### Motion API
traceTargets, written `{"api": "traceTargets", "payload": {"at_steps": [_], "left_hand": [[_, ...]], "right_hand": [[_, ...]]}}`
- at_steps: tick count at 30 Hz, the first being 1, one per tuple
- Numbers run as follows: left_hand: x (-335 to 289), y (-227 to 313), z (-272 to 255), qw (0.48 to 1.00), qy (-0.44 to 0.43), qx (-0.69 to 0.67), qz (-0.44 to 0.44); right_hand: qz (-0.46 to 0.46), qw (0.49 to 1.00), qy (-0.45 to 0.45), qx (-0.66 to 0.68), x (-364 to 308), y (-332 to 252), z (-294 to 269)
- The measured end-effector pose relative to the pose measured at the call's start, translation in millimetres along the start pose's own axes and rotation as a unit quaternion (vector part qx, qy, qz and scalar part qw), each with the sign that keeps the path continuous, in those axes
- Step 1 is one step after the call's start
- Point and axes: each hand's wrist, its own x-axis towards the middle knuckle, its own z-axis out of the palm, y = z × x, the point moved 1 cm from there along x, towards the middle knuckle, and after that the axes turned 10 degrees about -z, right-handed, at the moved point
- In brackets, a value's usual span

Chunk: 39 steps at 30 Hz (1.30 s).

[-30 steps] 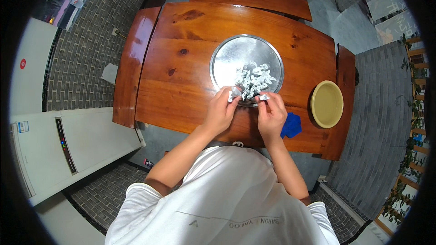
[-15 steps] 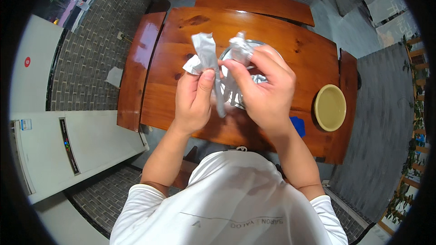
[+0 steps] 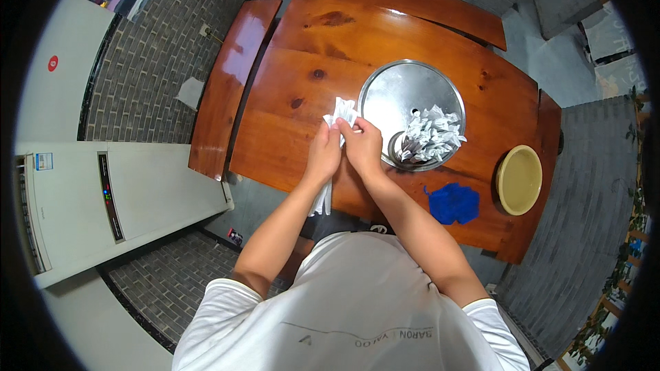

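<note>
My left hand (image 3: 324, 154) and my right hand (image 3: 364, 147) meet over the near edge of the wooden table. Between their fingertips they pinch a thin, creased silvery-white strip (image 3: 342, 109), whose material I cannot make out. More pale strip (image 3: 321, 200) hangs below, partly hidden by my left forearm. Just right of my hands lies a round metal tray (image 3: 393, 96). On its near right part stands a ruffled bunch of similar silvery-white strips (image 3: 434, 136), gathered at a dark round base.
A blue cloth (image 3: 454, 203) lies on the table (image 3: 275, 124) near the front edge. Right of it sits a yellow basin (image 3: 519, 180). Wooden benches (image 3: 230, 89) flank the table, and a white appliance (image 3: 155, 199) stands at the left.
My hands have come together and moved nearer to me, away from over the tray. The tray and bunch, mostly covered before, now show. My view has shifted, so the table sits differently.
</note>
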Motion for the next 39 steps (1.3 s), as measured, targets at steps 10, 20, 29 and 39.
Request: {"api": "traceTargets", "payload": {"at_steps": [10, 20, 29, 39], "left_hand": [[60.9, -89.3, -27.8, 0.978, 0.123, 0.142, -0.091], [77.1, -102.4, -9.6, 0.93, 0.107, 0.351, 0.028], [62.6, -73.5, 18.0, 0.922, 0.185, 0.304, 0.154], [-27.6, 14.3, 72.0, 0.975, -0.084, 0.051, 0.201]], "right_hand": [[0.035, 0.983, -0.182, -0.007, -19.9, 48.4, -35.6], [0.036, 0.982, -0.17, -0.074, -40.2, 7.5, -93.7], [-0.012, 0.986, -0.15, -0.076, -46.8, 11.6, -101.6], [-0.063, 0.964, 0.06, -0.252, -60.7, 10.0, -141.3]]}}
